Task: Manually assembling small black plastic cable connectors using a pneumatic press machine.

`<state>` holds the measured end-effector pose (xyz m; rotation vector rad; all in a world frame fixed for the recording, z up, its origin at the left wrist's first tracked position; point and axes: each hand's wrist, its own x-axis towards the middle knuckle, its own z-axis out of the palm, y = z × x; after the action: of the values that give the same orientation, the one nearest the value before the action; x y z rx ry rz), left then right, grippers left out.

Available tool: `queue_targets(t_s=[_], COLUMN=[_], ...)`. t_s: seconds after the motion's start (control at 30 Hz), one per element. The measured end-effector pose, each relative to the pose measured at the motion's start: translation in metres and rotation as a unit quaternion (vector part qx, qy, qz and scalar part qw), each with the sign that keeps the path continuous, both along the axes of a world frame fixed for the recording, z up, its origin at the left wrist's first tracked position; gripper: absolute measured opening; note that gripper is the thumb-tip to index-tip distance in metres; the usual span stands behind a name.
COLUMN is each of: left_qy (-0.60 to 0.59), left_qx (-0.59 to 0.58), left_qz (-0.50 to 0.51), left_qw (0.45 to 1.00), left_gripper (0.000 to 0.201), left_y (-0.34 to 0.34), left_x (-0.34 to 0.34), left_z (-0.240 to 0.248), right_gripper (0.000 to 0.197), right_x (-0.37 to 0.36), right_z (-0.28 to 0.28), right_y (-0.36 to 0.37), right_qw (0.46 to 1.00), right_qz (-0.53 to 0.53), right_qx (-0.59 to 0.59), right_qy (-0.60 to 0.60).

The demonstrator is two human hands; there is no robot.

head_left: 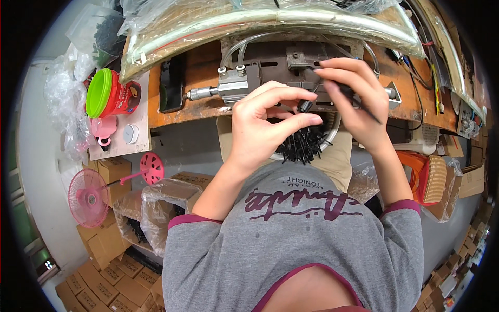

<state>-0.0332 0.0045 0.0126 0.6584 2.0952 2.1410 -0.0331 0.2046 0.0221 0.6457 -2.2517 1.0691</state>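
Observation:
Between the thumb and forefinger of my left hand (260, 117) is a small black cylindrical part (305, 106), with its end toward me. My right hand (361, 99) is raised just to the right, its fingers bent and slightly blurred. A thin dark rod-like piece (370, 113) lies across its palm; its other end is hidden by the fingers. Below both hands, in my lap, a pale round container (332, 132) holds a heap of thin black parts (301, 143). Beyond the hands stands a metal fixture (234, 86) with air hoses, partly covered by my fingers.
A black phone-like slab (172, 83) lies on the wooden bench (200, 112). To the left are a red and green bucket (112, 96) and a pink fan (89, 197). A plastic-covered light (275, 18) spans the back. An orange chair (429, 177) stands at right.

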Motion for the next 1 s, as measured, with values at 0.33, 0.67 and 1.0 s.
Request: queue_targets(t_s=[0.33,0.67,1.0], left_qy=[0.331,0.38,0.081], left_qx=[-0.307,-0.363,0.01], left_qz=[0.101,0.118,-0.029], left_qw=[0.887,0.843,0.996], left_gripper=[0.029,0.028,0.03], left_y=[0.01,0.018,0.016], left_x=[0.01,-0.003,-0.001], left_z=[-0.076,-0.075,-0.028], right_gripper=[0.017,0.025,0.04], right_x=[0.018,0.022,0.021], right_z=[-0.02,-0.032,-0.042], right_y=[0.008,0.016,0.004], right_qw=[0.988,0.987,0.958], right_qz=[-0.119,-0.134,-0.077], right_qx=[-0.095,-0.049,0.171], right_qy=[-0.02,0.077,0.216])
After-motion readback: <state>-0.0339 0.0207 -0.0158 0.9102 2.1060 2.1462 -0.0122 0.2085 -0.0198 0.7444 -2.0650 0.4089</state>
